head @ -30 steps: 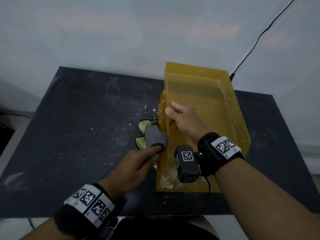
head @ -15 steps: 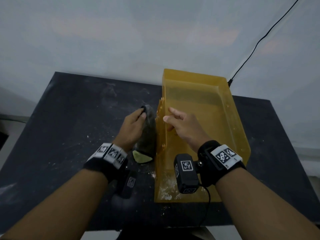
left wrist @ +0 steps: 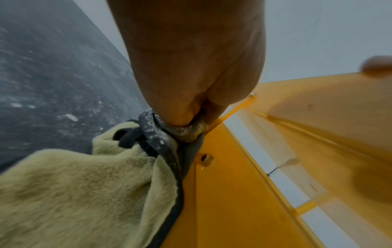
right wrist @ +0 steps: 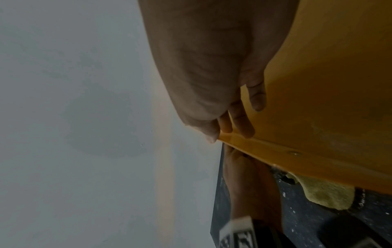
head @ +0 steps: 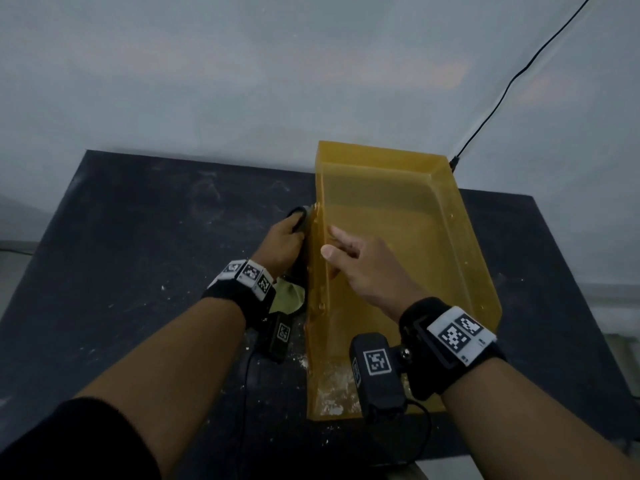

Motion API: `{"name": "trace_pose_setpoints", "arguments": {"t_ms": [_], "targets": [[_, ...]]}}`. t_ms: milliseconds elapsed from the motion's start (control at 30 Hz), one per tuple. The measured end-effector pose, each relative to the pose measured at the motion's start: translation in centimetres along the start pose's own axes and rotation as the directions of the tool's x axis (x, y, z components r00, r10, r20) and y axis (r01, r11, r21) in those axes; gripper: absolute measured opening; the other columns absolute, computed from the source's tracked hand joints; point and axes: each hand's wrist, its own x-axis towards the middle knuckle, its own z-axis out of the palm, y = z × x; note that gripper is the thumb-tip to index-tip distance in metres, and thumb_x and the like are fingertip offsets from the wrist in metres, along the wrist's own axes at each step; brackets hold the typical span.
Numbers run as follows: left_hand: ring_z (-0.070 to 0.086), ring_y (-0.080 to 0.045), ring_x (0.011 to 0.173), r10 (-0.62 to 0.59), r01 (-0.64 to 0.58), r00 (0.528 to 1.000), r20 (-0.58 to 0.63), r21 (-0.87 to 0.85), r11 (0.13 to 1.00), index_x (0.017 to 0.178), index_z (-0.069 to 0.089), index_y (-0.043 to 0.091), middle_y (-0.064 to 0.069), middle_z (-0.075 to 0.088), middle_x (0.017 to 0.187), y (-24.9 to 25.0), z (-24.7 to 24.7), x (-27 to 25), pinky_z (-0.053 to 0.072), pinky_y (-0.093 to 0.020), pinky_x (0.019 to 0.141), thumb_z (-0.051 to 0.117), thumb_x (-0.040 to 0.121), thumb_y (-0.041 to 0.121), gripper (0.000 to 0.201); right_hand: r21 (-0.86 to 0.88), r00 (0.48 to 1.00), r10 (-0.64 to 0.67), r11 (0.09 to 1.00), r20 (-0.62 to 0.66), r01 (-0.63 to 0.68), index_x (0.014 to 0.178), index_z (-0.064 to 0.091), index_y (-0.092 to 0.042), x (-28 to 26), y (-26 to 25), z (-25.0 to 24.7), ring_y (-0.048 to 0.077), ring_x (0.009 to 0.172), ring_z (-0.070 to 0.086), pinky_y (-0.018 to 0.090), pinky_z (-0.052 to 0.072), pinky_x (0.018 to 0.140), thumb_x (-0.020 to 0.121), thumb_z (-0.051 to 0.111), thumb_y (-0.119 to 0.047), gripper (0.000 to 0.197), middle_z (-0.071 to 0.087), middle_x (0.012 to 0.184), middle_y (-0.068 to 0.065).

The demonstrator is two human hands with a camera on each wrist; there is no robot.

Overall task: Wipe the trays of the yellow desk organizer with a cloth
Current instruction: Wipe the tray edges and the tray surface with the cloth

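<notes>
Left hand (head: 282, 244) with the cloth (left wrist: 89, 193) has slid farther along the yellow desk organizer's (head: 433, 237) left outer wall, clutching cloth, right hand (head: 367, 268) gripping that wall's rim, dusty counter (head: 138, 244).

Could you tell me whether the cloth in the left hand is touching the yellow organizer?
Touching: the left wrist view shows the cloth pressed flat against the organizer side wall.

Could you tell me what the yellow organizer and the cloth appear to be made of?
Yellow organizer: seemingly translucent, glossy plastic; the hand shows dimly through its wall. Cloth: soft plush fabric, probably microfibre, pale yellow-green fuzzy pile with a grey side, dusted white.
</notes>
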Motion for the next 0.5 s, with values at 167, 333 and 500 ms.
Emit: {"name": "trace_pose_setpoints", "arguments": {"t_ms": [167, 333, 500], "targets": [[0.063, -0.010, 0.093, 0.002, -0.002, 1.000, 0.025, -0.010, 1.000, 0.148, 0.039, 0.018, -0.006, 0.061, 0.121, -1.8, 0.4, -2.9, 0.053, -0.025, 0.081, 0.041, 0.102, 0.007, 0.047, -0.009, 1.000, -0.006, 1.000, -0.002, 0.006, 0.152, 0.041, -0.015, -0.1, -0.2, -0.1, 0.013, 0.129, 0.056, 0.022, 0.041, 0.107, 0.102, 0.056, -0.033, 0.055, 0.055, 0.147, 0.002], [0.052, -0.033, 0.128, -0.034, 0.035, 0.999, 0.040, -0.022, 0.999, 0.150, 0.035, 0.015, -0.015, 0.053, 0.141, -3.1, 1.4, -6.4, 0.044, -0.039, 0.105, 0.038, 0.103, 0.006, 0.048, -0.012, 1.000, -0.022, 1.000, -0.022, 0.022, 0.151, 0.042, -0.016, -0.7, 0.0, 0.3, 0.008, 0.137, 0.045, 0.018, 0.035, 0.106, 0.102, 0.055, -0.036, 0.055, 0.046, 0.154, -0.001], [0.054, -0.021, 0.120, -0.030, 0.031, 0.999, 0.042, -0.028, 0.999, 0.150, 0.034, 0.016, -0.003, 0.053, 0.133, -3.8, 1.8, -9.0, 0.045, -0.030, 0.097, 0.038, 0.103, 0.004, 0.049, 0.012, 0.998, -0.029, 0.999, -0.060, 0.030, 0.151, 0.043, -0.016, -1.0, 0.3, 0.9, 0.012, 0.142, 0.040, 0.029, 0.034, 0.117, 0.103, 0.053, -0.036, 0.053, 0.044, 0.155, 0.000]]}}
